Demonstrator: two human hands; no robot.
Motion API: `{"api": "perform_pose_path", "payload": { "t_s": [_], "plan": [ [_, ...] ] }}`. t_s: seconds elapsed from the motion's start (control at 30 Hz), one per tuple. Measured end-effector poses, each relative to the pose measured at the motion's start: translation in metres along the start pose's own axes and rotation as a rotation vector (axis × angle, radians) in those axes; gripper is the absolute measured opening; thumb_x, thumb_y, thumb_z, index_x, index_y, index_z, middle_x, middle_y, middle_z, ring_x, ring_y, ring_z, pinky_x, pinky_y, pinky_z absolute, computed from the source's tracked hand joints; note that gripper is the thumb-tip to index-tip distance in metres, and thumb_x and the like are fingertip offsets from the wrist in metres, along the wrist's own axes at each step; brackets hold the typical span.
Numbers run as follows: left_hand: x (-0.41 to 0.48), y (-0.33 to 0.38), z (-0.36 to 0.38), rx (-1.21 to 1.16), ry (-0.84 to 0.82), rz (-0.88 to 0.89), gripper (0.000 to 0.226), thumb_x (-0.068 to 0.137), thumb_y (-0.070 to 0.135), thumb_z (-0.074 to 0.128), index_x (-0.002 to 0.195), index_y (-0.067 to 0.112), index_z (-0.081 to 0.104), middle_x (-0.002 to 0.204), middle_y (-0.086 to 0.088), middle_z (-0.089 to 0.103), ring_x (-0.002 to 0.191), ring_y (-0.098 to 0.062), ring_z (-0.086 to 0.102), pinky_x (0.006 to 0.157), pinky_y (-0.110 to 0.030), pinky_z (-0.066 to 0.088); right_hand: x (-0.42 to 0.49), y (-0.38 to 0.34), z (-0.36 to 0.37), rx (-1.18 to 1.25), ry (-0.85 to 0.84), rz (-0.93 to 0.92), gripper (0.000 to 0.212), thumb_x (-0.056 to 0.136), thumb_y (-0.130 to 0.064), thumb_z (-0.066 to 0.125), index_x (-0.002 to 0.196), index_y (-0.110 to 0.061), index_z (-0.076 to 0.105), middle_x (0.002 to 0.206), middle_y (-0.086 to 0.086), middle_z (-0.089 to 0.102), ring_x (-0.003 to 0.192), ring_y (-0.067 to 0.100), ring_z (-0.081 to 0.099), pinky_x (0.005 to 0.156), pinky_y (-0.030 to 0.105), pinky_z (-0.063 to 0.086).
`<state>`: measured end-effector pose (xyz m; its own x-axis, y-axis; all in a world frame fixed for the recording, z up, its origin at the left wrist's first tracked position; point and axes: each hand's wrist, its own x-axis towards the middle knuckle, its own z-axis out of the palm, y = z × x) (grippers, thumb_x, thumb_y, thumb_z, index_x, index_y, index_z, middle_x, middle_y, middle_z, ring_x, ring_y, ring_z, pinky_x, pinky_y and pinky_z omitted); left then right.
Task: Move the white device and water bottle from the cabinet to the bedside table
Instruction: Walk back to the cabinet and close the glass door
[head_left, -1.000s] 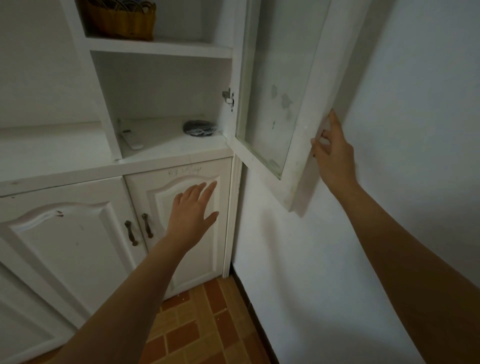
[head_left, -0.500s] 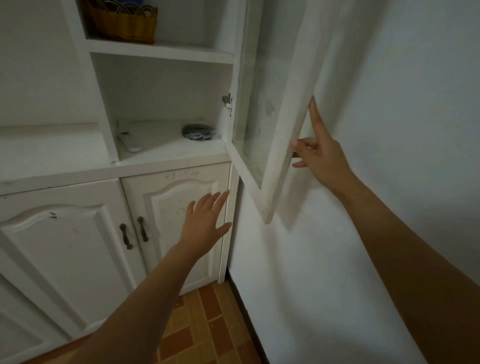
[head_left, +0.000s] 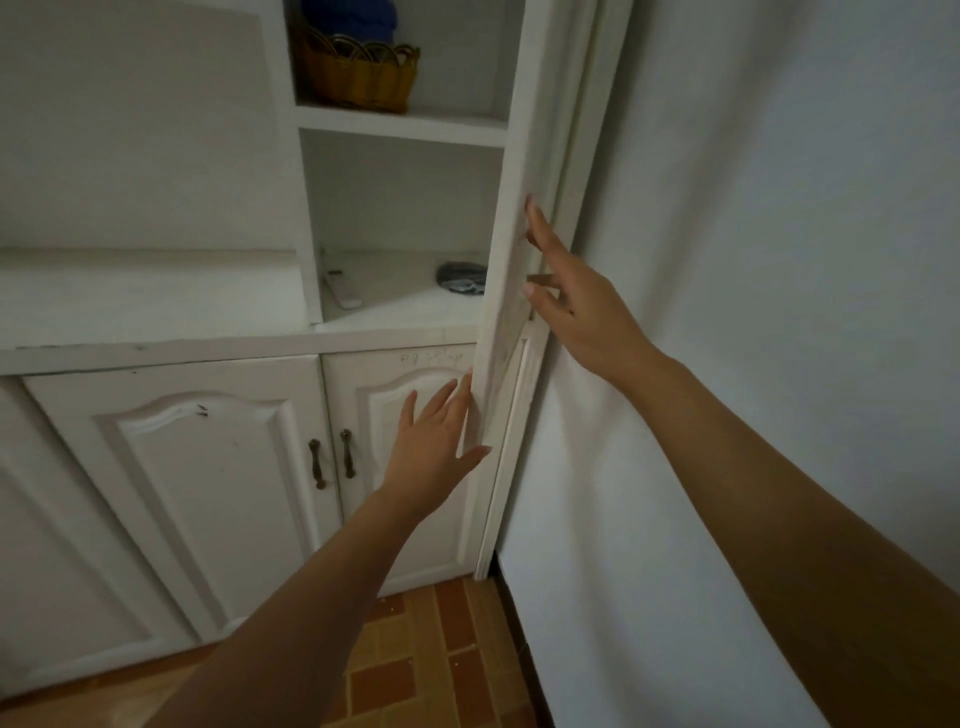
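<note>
Two hands: the right hand (head_left: 582, 312) lies flat, fingers apart, against the cabinet door (head_left: 511, 260); the left hand (head_left: 434, 452), spread, holds nothing. One white device (head_left: 344, 292) lies on the shelf (head_left: 395, 312), at 10 o'clock from one dark object (head_left: 461, 278).

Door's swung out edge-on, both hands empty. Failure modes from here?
1. The cabinet door looks only fingertip-steadied by the right hand; it may swing back across the shelf.
2. The left hand sits open beside the door's lower edge, a likely pinch spot.
3. The white device lies deep against the shelf's left wall, an awkward reach. No water bottle is visible.
</note>
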<state>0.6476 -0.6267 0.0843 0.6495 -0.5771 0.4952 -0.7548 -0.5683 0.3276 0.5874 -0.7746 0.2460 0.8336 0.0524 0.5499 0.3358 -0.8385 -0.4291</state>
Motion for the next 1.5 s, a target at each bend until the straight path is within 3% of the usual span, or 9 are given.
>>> {"api": "perform_pose_path", "payload": {
  "t_s": [0.2,0.37,0.5,0.57,0.67,0.93,1.17,1.4,1.5],
  "plan": [
    [0.001,-0.010,-0.013,0.074,0.123,-0.008,0.090,0.082,0.023,0.064,0.140,0.015,-0.005,0.143,-0.011,0.040,0.134,-0.023,0.031,0.109,-0.045,-0.001,0.022,0.002,0.018,-0.016,-0.032,-0.042,0.070,0.095,-0.020,0.043,0.142,-0.041,-0.005,0.158,-0.004,0.004,0.140,0.008,0.011,0.109,0.053,0.033],
    [0.003,-0.024,-0.021,0.204,0.159,-0.046,0.100,0.070,0.017,0.076,0.140,0.006,0.004,0.136,-0.018,0.047,0.128,-0.029,0.041,0.105,-0.054,0.011,0.038,-0.005,0.029,-0.043,-0.047,-0.062,0.069,0.095,-0.020,0.042,0.143,-0.036,-0.004,0.158,-0.001,-0.005,0.140,0.013,0.012,0.111,0.047,0.030],
    [0.007,-0.042,-0.029,0.257,0.145,-0.072,0.101,0.079,0.018,0.067,0.136,0.016,-0.016,0.152,-0.006,0.017,0.139,-0.023,0.017,0.109,-0.052,0.005,0.055,-0.007,0.047,-0.084,-0.076,-0.083,0.068,0.096,-0.020,0.042,0.143,-0.036,-0.005,0.158,-0.002,-0.005,0.143,0.021,0.012,0.111,0.048,0.026],
    [0.012,-0.056,-0.032,0.307,0.130,-0.115,0.099,0.084,0.023,0.061,0.132,0.020,-0.026,0.150,0.002,-0.007,0.140,-0.019,0.002,0.110,-0.049,-0.001,0.065,-0.005,0.057,-0.076,-0.073,-0.087,0.069,0.096,-0.020,0.041,0.141,-0.039,-0.006,0.158,-0.003,-0.004,0.143,0.022,0.010,0.113,0.047,0.023],
    [0.023,-0.080,-0.039,0.380,0.102,-0.163,0.101,0.087,0.029,0.056,0.128,0.020,-0.036,0.145,0.003,-0.019,0.139,-0.017,-0.007,0.108,-0.048,-0.007,0.081,0.001,0.076,-0.045,-0.078,-0.053,0.068,0.096,-0.019,0.042,0.143,-0.037,-0.004,0.157,-0.003,-0.004,0.144,0.019,0.006,0.116,0.042,0.017],
    [0.068,-0.142,-0.065,0.390,0.260,-0.076,0.103,0.073,0.033,0.071,0.142,0.008,-0.002,0.152,-0.019,0.007,0.138,-0.032,0.009,0.110,-0.054,0.009,0.132,0.020,0.121,-0.130,-0.010,0.035,0.069,0.095,-0.021,0.043,0.144,-0.035,-0.004,0.158,-0.001,-0.005,0.144,0.018,-0.004,0.114,0.035,0.004],
    [0.097,-0.199,-0.074,0.341,0.169,0.068,0.108,0.073,0.045,0.066,0.141,0.023,-0.015,0.150,-0.003,-0.005,0.138,-0.018,-0.019,0.111,-0.045,-0.007,0.169,0.031,0.153,-0.241,0.076,0.085,0.069,0.095,-0.018,0.044,0.145,-0.030,-0.002,0.157,0.000,-0.011,0.143,0.021,-0.011,0.109,0.032,0.002],
    [0.121,-0.233,-0.075,0.326,0.170,0.044,0.102,0.072,0.047,0.066,0.143,0.026,-0.004,0.152,-0.015,-0.004,0.140,-0.025,-0.011,0.114,-0.050,-0.002,0.196,0.038,0.174,-0.323,0.111,0.112,0.070,0.094,-0.016,0.045,0.145,-0.028,-0.001,0.157,0.000,-0.012,0.143,0.024,-0.013,0.110,0.037,0.009],
    [0.131,-0.241,-0.075,0.326,0.186,0.016,0.099,0.069,0.043,0.071,0.142,0.023,0.008,0.150,-0.022,0.007,0.139,-0.034,0.004,0.110,-0.054,0.010,0.208,0.044,0.181,-0.389,0.101,0.149,0.072,0.093,-0.019,0.045,0.144,-0.032,-0.005,0.157,-0.001,-0.013,0.143,0.026,-0.013,0.114,0.051,0.018]
  ]
}}
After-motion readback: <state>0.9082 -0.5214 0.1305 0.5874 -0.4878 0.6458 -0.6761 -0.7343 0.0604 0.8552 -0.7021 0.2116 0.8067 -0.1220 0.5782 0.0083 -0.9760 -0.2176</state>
